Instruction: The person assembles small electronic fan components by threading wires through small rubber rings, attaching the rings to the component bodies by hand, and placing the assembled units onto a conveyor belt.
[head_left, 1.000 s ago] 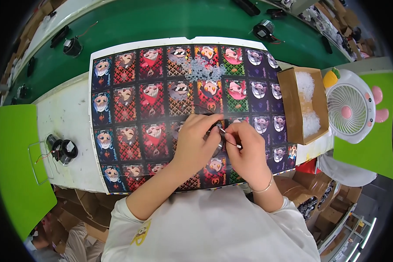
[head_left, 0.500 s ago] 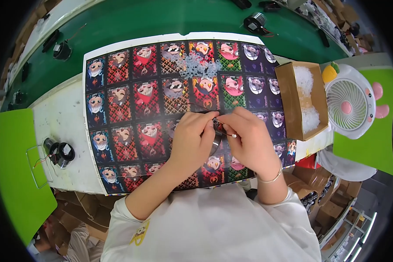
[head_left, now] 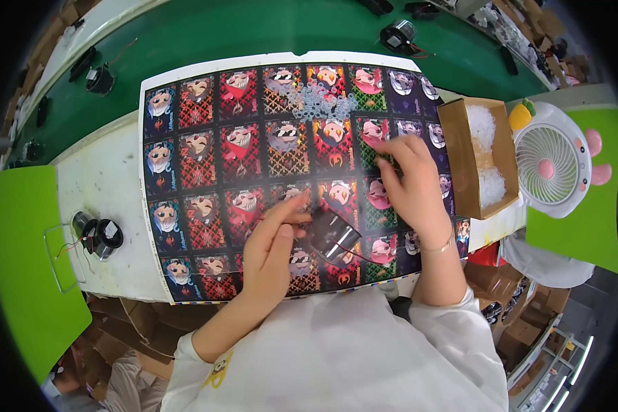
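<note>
Left hand (head_left: pixel 271 250), lower centre of frame, has its grip pinched on a small dark glossy piece (head_left: pixel 333 233) with a reflective face, held just above the printed sheet (head_left: pixel 185 206) of repeating cartoon panels covering the white surface (head_left: pixel 99 182). Right hand (head_left: pixel 408 182), centre right, lies on the sheet with fingers spread, holding nothing. A pile of clear, small plastic pieces (head_left: pixel 319 101) sits at upper centre; an open cardboard box (head_left: pixel 463 161) of white translucent bits stands at right.

Open mat (head_left: pixel 206 172) leftward; cardboard box (head_left: pixel 475 161), fan (head_left: pixel 551 168) rightward.
</note>
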A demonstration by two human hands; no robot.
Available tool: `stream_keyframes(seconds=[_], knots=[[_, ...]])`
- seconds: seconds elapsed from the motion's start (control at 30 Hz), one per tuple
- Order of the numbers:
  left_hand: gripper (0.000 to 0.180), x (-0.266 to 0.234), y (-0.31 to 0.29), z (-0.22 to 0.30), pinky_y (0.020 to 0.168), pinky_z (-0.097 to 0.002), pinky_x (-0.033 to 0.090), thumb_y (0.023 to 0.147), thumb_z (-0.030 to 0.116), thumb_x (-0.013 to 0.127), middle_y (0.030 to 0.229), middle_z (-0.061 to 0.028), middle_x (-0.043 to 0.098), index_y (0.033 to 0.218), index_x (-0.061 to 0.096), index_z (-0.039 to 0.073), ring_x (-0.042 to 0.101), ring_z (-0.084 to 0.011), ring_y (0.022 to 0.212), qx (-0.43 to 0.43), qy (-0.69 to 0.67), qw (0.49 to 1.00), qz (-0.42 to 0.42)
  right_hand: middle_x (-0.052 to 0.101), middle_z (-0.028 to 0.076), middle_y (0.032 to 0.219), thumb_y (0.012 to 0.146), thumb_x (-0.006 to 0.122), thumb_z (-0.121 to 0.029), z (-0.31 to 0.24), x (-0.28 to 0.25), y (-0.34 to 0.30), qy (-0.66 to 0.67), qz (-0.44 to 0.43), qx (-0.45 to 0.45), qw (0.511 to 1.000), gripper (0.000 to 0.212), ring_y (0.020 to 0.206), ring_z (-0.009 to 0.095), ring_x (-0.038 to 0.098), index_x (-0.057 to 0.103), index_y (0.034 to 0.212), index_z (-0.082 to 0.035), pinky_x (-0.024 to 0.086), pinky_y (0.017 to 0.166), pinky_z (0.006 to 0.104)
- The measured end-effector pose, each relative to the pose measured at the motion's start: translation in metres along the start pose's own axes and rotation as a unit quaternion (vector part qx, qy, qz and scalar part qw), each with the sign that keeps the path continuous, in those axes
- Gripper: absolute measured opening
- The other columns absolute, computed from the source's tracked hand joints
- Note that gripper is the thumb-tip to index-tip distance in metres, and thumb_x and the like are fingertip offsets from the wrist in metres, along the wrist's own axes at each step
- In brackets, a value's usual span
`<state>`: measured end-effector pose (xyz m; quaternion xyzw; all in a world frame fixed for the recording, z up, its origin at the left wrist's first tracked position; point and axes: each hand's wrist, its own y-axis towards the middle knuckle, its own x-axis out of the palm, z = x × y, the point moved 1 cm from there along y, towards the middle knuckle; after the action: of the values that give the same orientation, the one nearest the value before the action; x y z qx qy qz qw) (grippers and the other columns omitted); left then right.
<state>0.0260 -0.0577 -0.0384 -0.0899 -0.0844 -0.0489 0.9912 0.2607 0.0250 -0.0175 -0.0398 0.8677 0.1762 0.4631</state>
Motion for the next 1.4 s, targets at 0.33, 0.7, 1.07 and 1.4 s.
stream_keyframes(seconds=[0.33, 0.7, 1.07, 1.4], knots=[[0.025, 0.009, -0.003, 0.022, 0.059, -0.0309, 0.051, 0.085, 0.002, 0.07, 0.093, -0.0116, 0.069, 0.11, 0.066, 0.003, 0.064, -0.0228, 0.066, 0.368, 0.246, 0.886, -0.136, 0.056, 0.014, 0.089, 0.08, 0.069, -0.004, 0.01, 0.053, 0.055, -0.098, -0.011, -0.134, 0.986, 0.012, 0.086, 0.033, 0.058, 0.06, 0.089, -0.002, 0.05, 0.075, 0.0407], [0.016, 0.032, 0.022, 0.041, 0.054, -0.0343, 0.05, 0.083, 0.002, 0.067, 0.076, -0.0076, 0.069, 0.098, 0.07, 0.005, 0.063, -0.0223, 0.06, 0.317, 0.134, 0.93, -0.129, 0.057, 0.009, 0.094, 0.081, 0.057, 0.008, -0.041, -0.028, 0.025, 0.204, 0.013, -0.118, 0.972, 0.01, 0.083, 0.02, 0.056, 0.056, 0.088, -0.001, 0.047, 0.072, 0.0284], [0.022, 0.048, 0.035, 0.039, 0.057, -0.038, 0.046, 0.077, 0.001, 0.073, 0.074, -0.0113, 0.06, 0.097, 0.065, 0.0, 0.056, -0.0298, 0.064, 0.381, 0.218, 0.886, -0.152, 0.055, 0.015, 0.085, 0.079, 0.065, 0.004, 0.023, 0.03, 0.032, 0.018, 0.021, -0.042, 0.999, 0.015, 0.076, 0.031, 0.059, 0.058, 0.091, -0.001, 0.05, 0.065, 0.0376], [0.012, 0.052, 0.033, 0.037, 0.06, -0.0366, 0.047, 0.08, -0.001, 0.067, 0.077, -0.0119, 0.066, 0.093, 0.067, 0.0, 0.059, -0.0284, 0.064, 0.365, 0.194, 0.895, -0.168, 0.057, 0.015, 0.085, 0.083, 0.066, 0.002, 0.04, 0.024, 0.04, 0.048, -0.059, -0.03, 0.997, 0.011, 0.074, 0.03, 0.06, 0.059, 0.091, 0.0, 0.05, 0.068, 0.0383]])
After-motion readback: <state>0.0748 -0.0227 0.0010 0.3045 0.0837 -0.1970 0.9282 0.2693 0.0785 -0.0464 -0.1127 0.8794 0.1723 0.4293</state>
